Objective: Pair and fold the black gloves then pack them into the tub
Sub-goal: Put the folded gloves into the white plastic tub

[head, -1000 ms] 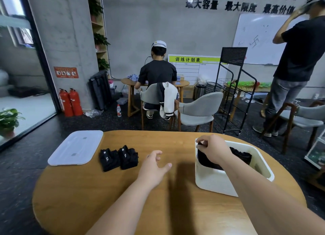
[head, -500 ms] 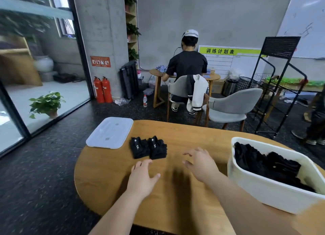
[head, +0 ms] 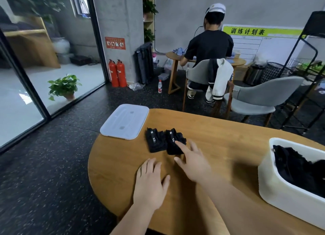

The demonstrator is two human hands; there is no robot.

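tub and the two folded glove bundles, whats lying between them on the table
Head view: only bare table between the tub and the glove bundles; the right hand reaches across that stretch, forefinger at the nearer bundle.

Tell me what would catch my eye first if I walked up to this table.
Two folded black glove bundles lie side by side on the round wooden table. The right hand, fingers spread, has a fingertip over the right one, while the left hand rests flat on the wood nearby. At the right stands a white tub holding more black gloves, and a flat white lid lies at the table's far left edge.
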